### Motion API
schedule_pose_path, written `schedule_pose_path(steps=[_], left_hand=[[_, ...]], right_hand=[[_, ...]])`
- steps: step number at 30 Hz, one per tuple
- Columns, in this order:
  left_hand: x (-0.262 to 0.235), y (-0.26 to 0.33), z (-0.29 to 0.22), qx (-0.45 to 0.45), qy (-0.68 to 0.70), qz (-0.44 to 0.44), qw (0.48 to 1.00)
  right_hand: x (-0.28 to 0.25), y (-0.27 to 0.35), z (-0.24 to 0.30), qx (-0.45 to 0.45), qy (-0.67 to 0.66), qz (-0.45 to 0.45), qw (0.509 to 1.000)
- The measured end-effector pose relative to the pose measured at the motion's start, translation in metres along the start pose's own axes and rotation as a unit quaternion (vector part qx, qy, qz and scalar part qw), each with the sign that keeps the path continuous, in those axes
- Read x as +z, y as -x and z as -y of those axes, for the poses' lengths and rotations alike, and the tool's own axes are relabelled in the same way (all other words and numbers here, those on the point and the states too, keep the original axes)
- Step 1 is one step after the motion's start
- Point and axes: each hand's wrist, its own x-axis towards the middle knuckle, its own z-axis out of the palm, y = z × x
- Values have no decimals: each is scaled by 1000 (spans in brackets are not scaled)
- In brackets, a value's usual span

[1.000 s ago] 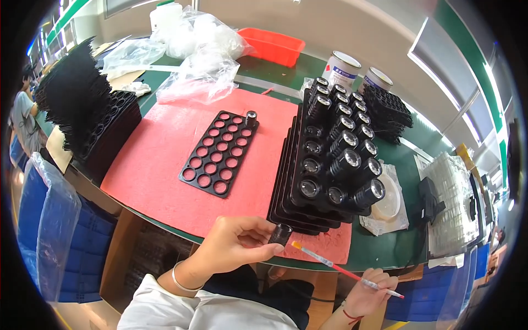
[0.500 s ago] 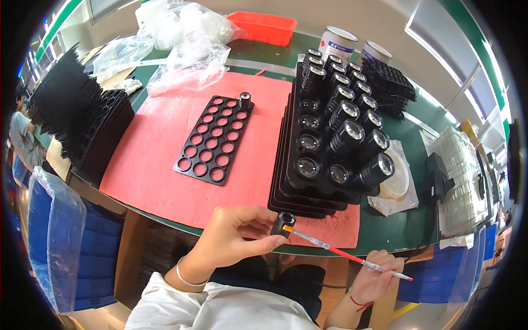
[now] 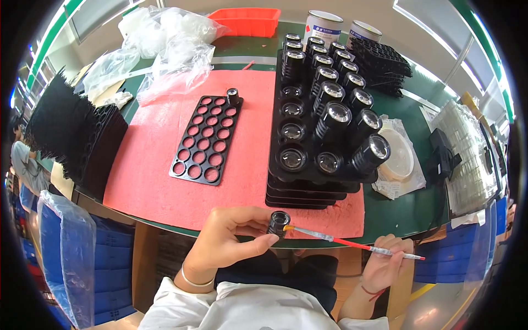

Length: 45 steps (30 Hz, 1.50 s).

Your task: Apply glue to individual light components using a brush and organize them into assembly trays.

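Note:
Near the front edge of the table, my left hand [image 3: 235,237] pinches a short black lens barrel [image 3: 279,221] with its ring-shaped opening facing up. My right hand [image 3: 386,263] grips a thin paintbrush [image 3: 352,242] with a red and whitish handle. The brush's yellowish tip meets the barrel's side, just below the rim. Beyond my left hand lies a black tray with round holes [image 3: 201,142]; a single lens barrel [image 3: 232,96] stands in its far right corner. To the right, a stack of black trays [image 3: 308,190] carries several lens barrels [image 3: 333,122] with clear glass tops.
A pink mat [image 3: 144,165] covers the green table [image 3: 404,206]. At left stands a pile of black trays [image 3: 93,146]. Plastic bags [image 3: 170,49], a red bin [image 3: 247,23] and two cans [image 3: 323,26] are at the back. A round white lid [image 3: 397,157] lies at right.
The view has shifted a little, so the table items sit slightly further left. The brush tip has gone from the barrel's rim to its outer side. Both hands keep their holds.

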Motion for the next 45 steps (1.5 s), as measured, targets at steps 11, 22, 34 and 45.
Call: schedule_pose_path(steps=[11,22,34,45], left_hand=[[-2,2,-1,-5,26,-7,1000],[0,-1,0,-16,-7,-8,1000],[-3,0,2,-13,14,6,1000],[-4,0,3,-6,28,11,1000]], right_hand=[[-7,4,-4,7,-103,-39,994],[-5,8,-3,-24,-32,13,999],[-5,6,-4,-15,-2,8,1000],[-7,3,-5,25,-34,-20,999]])
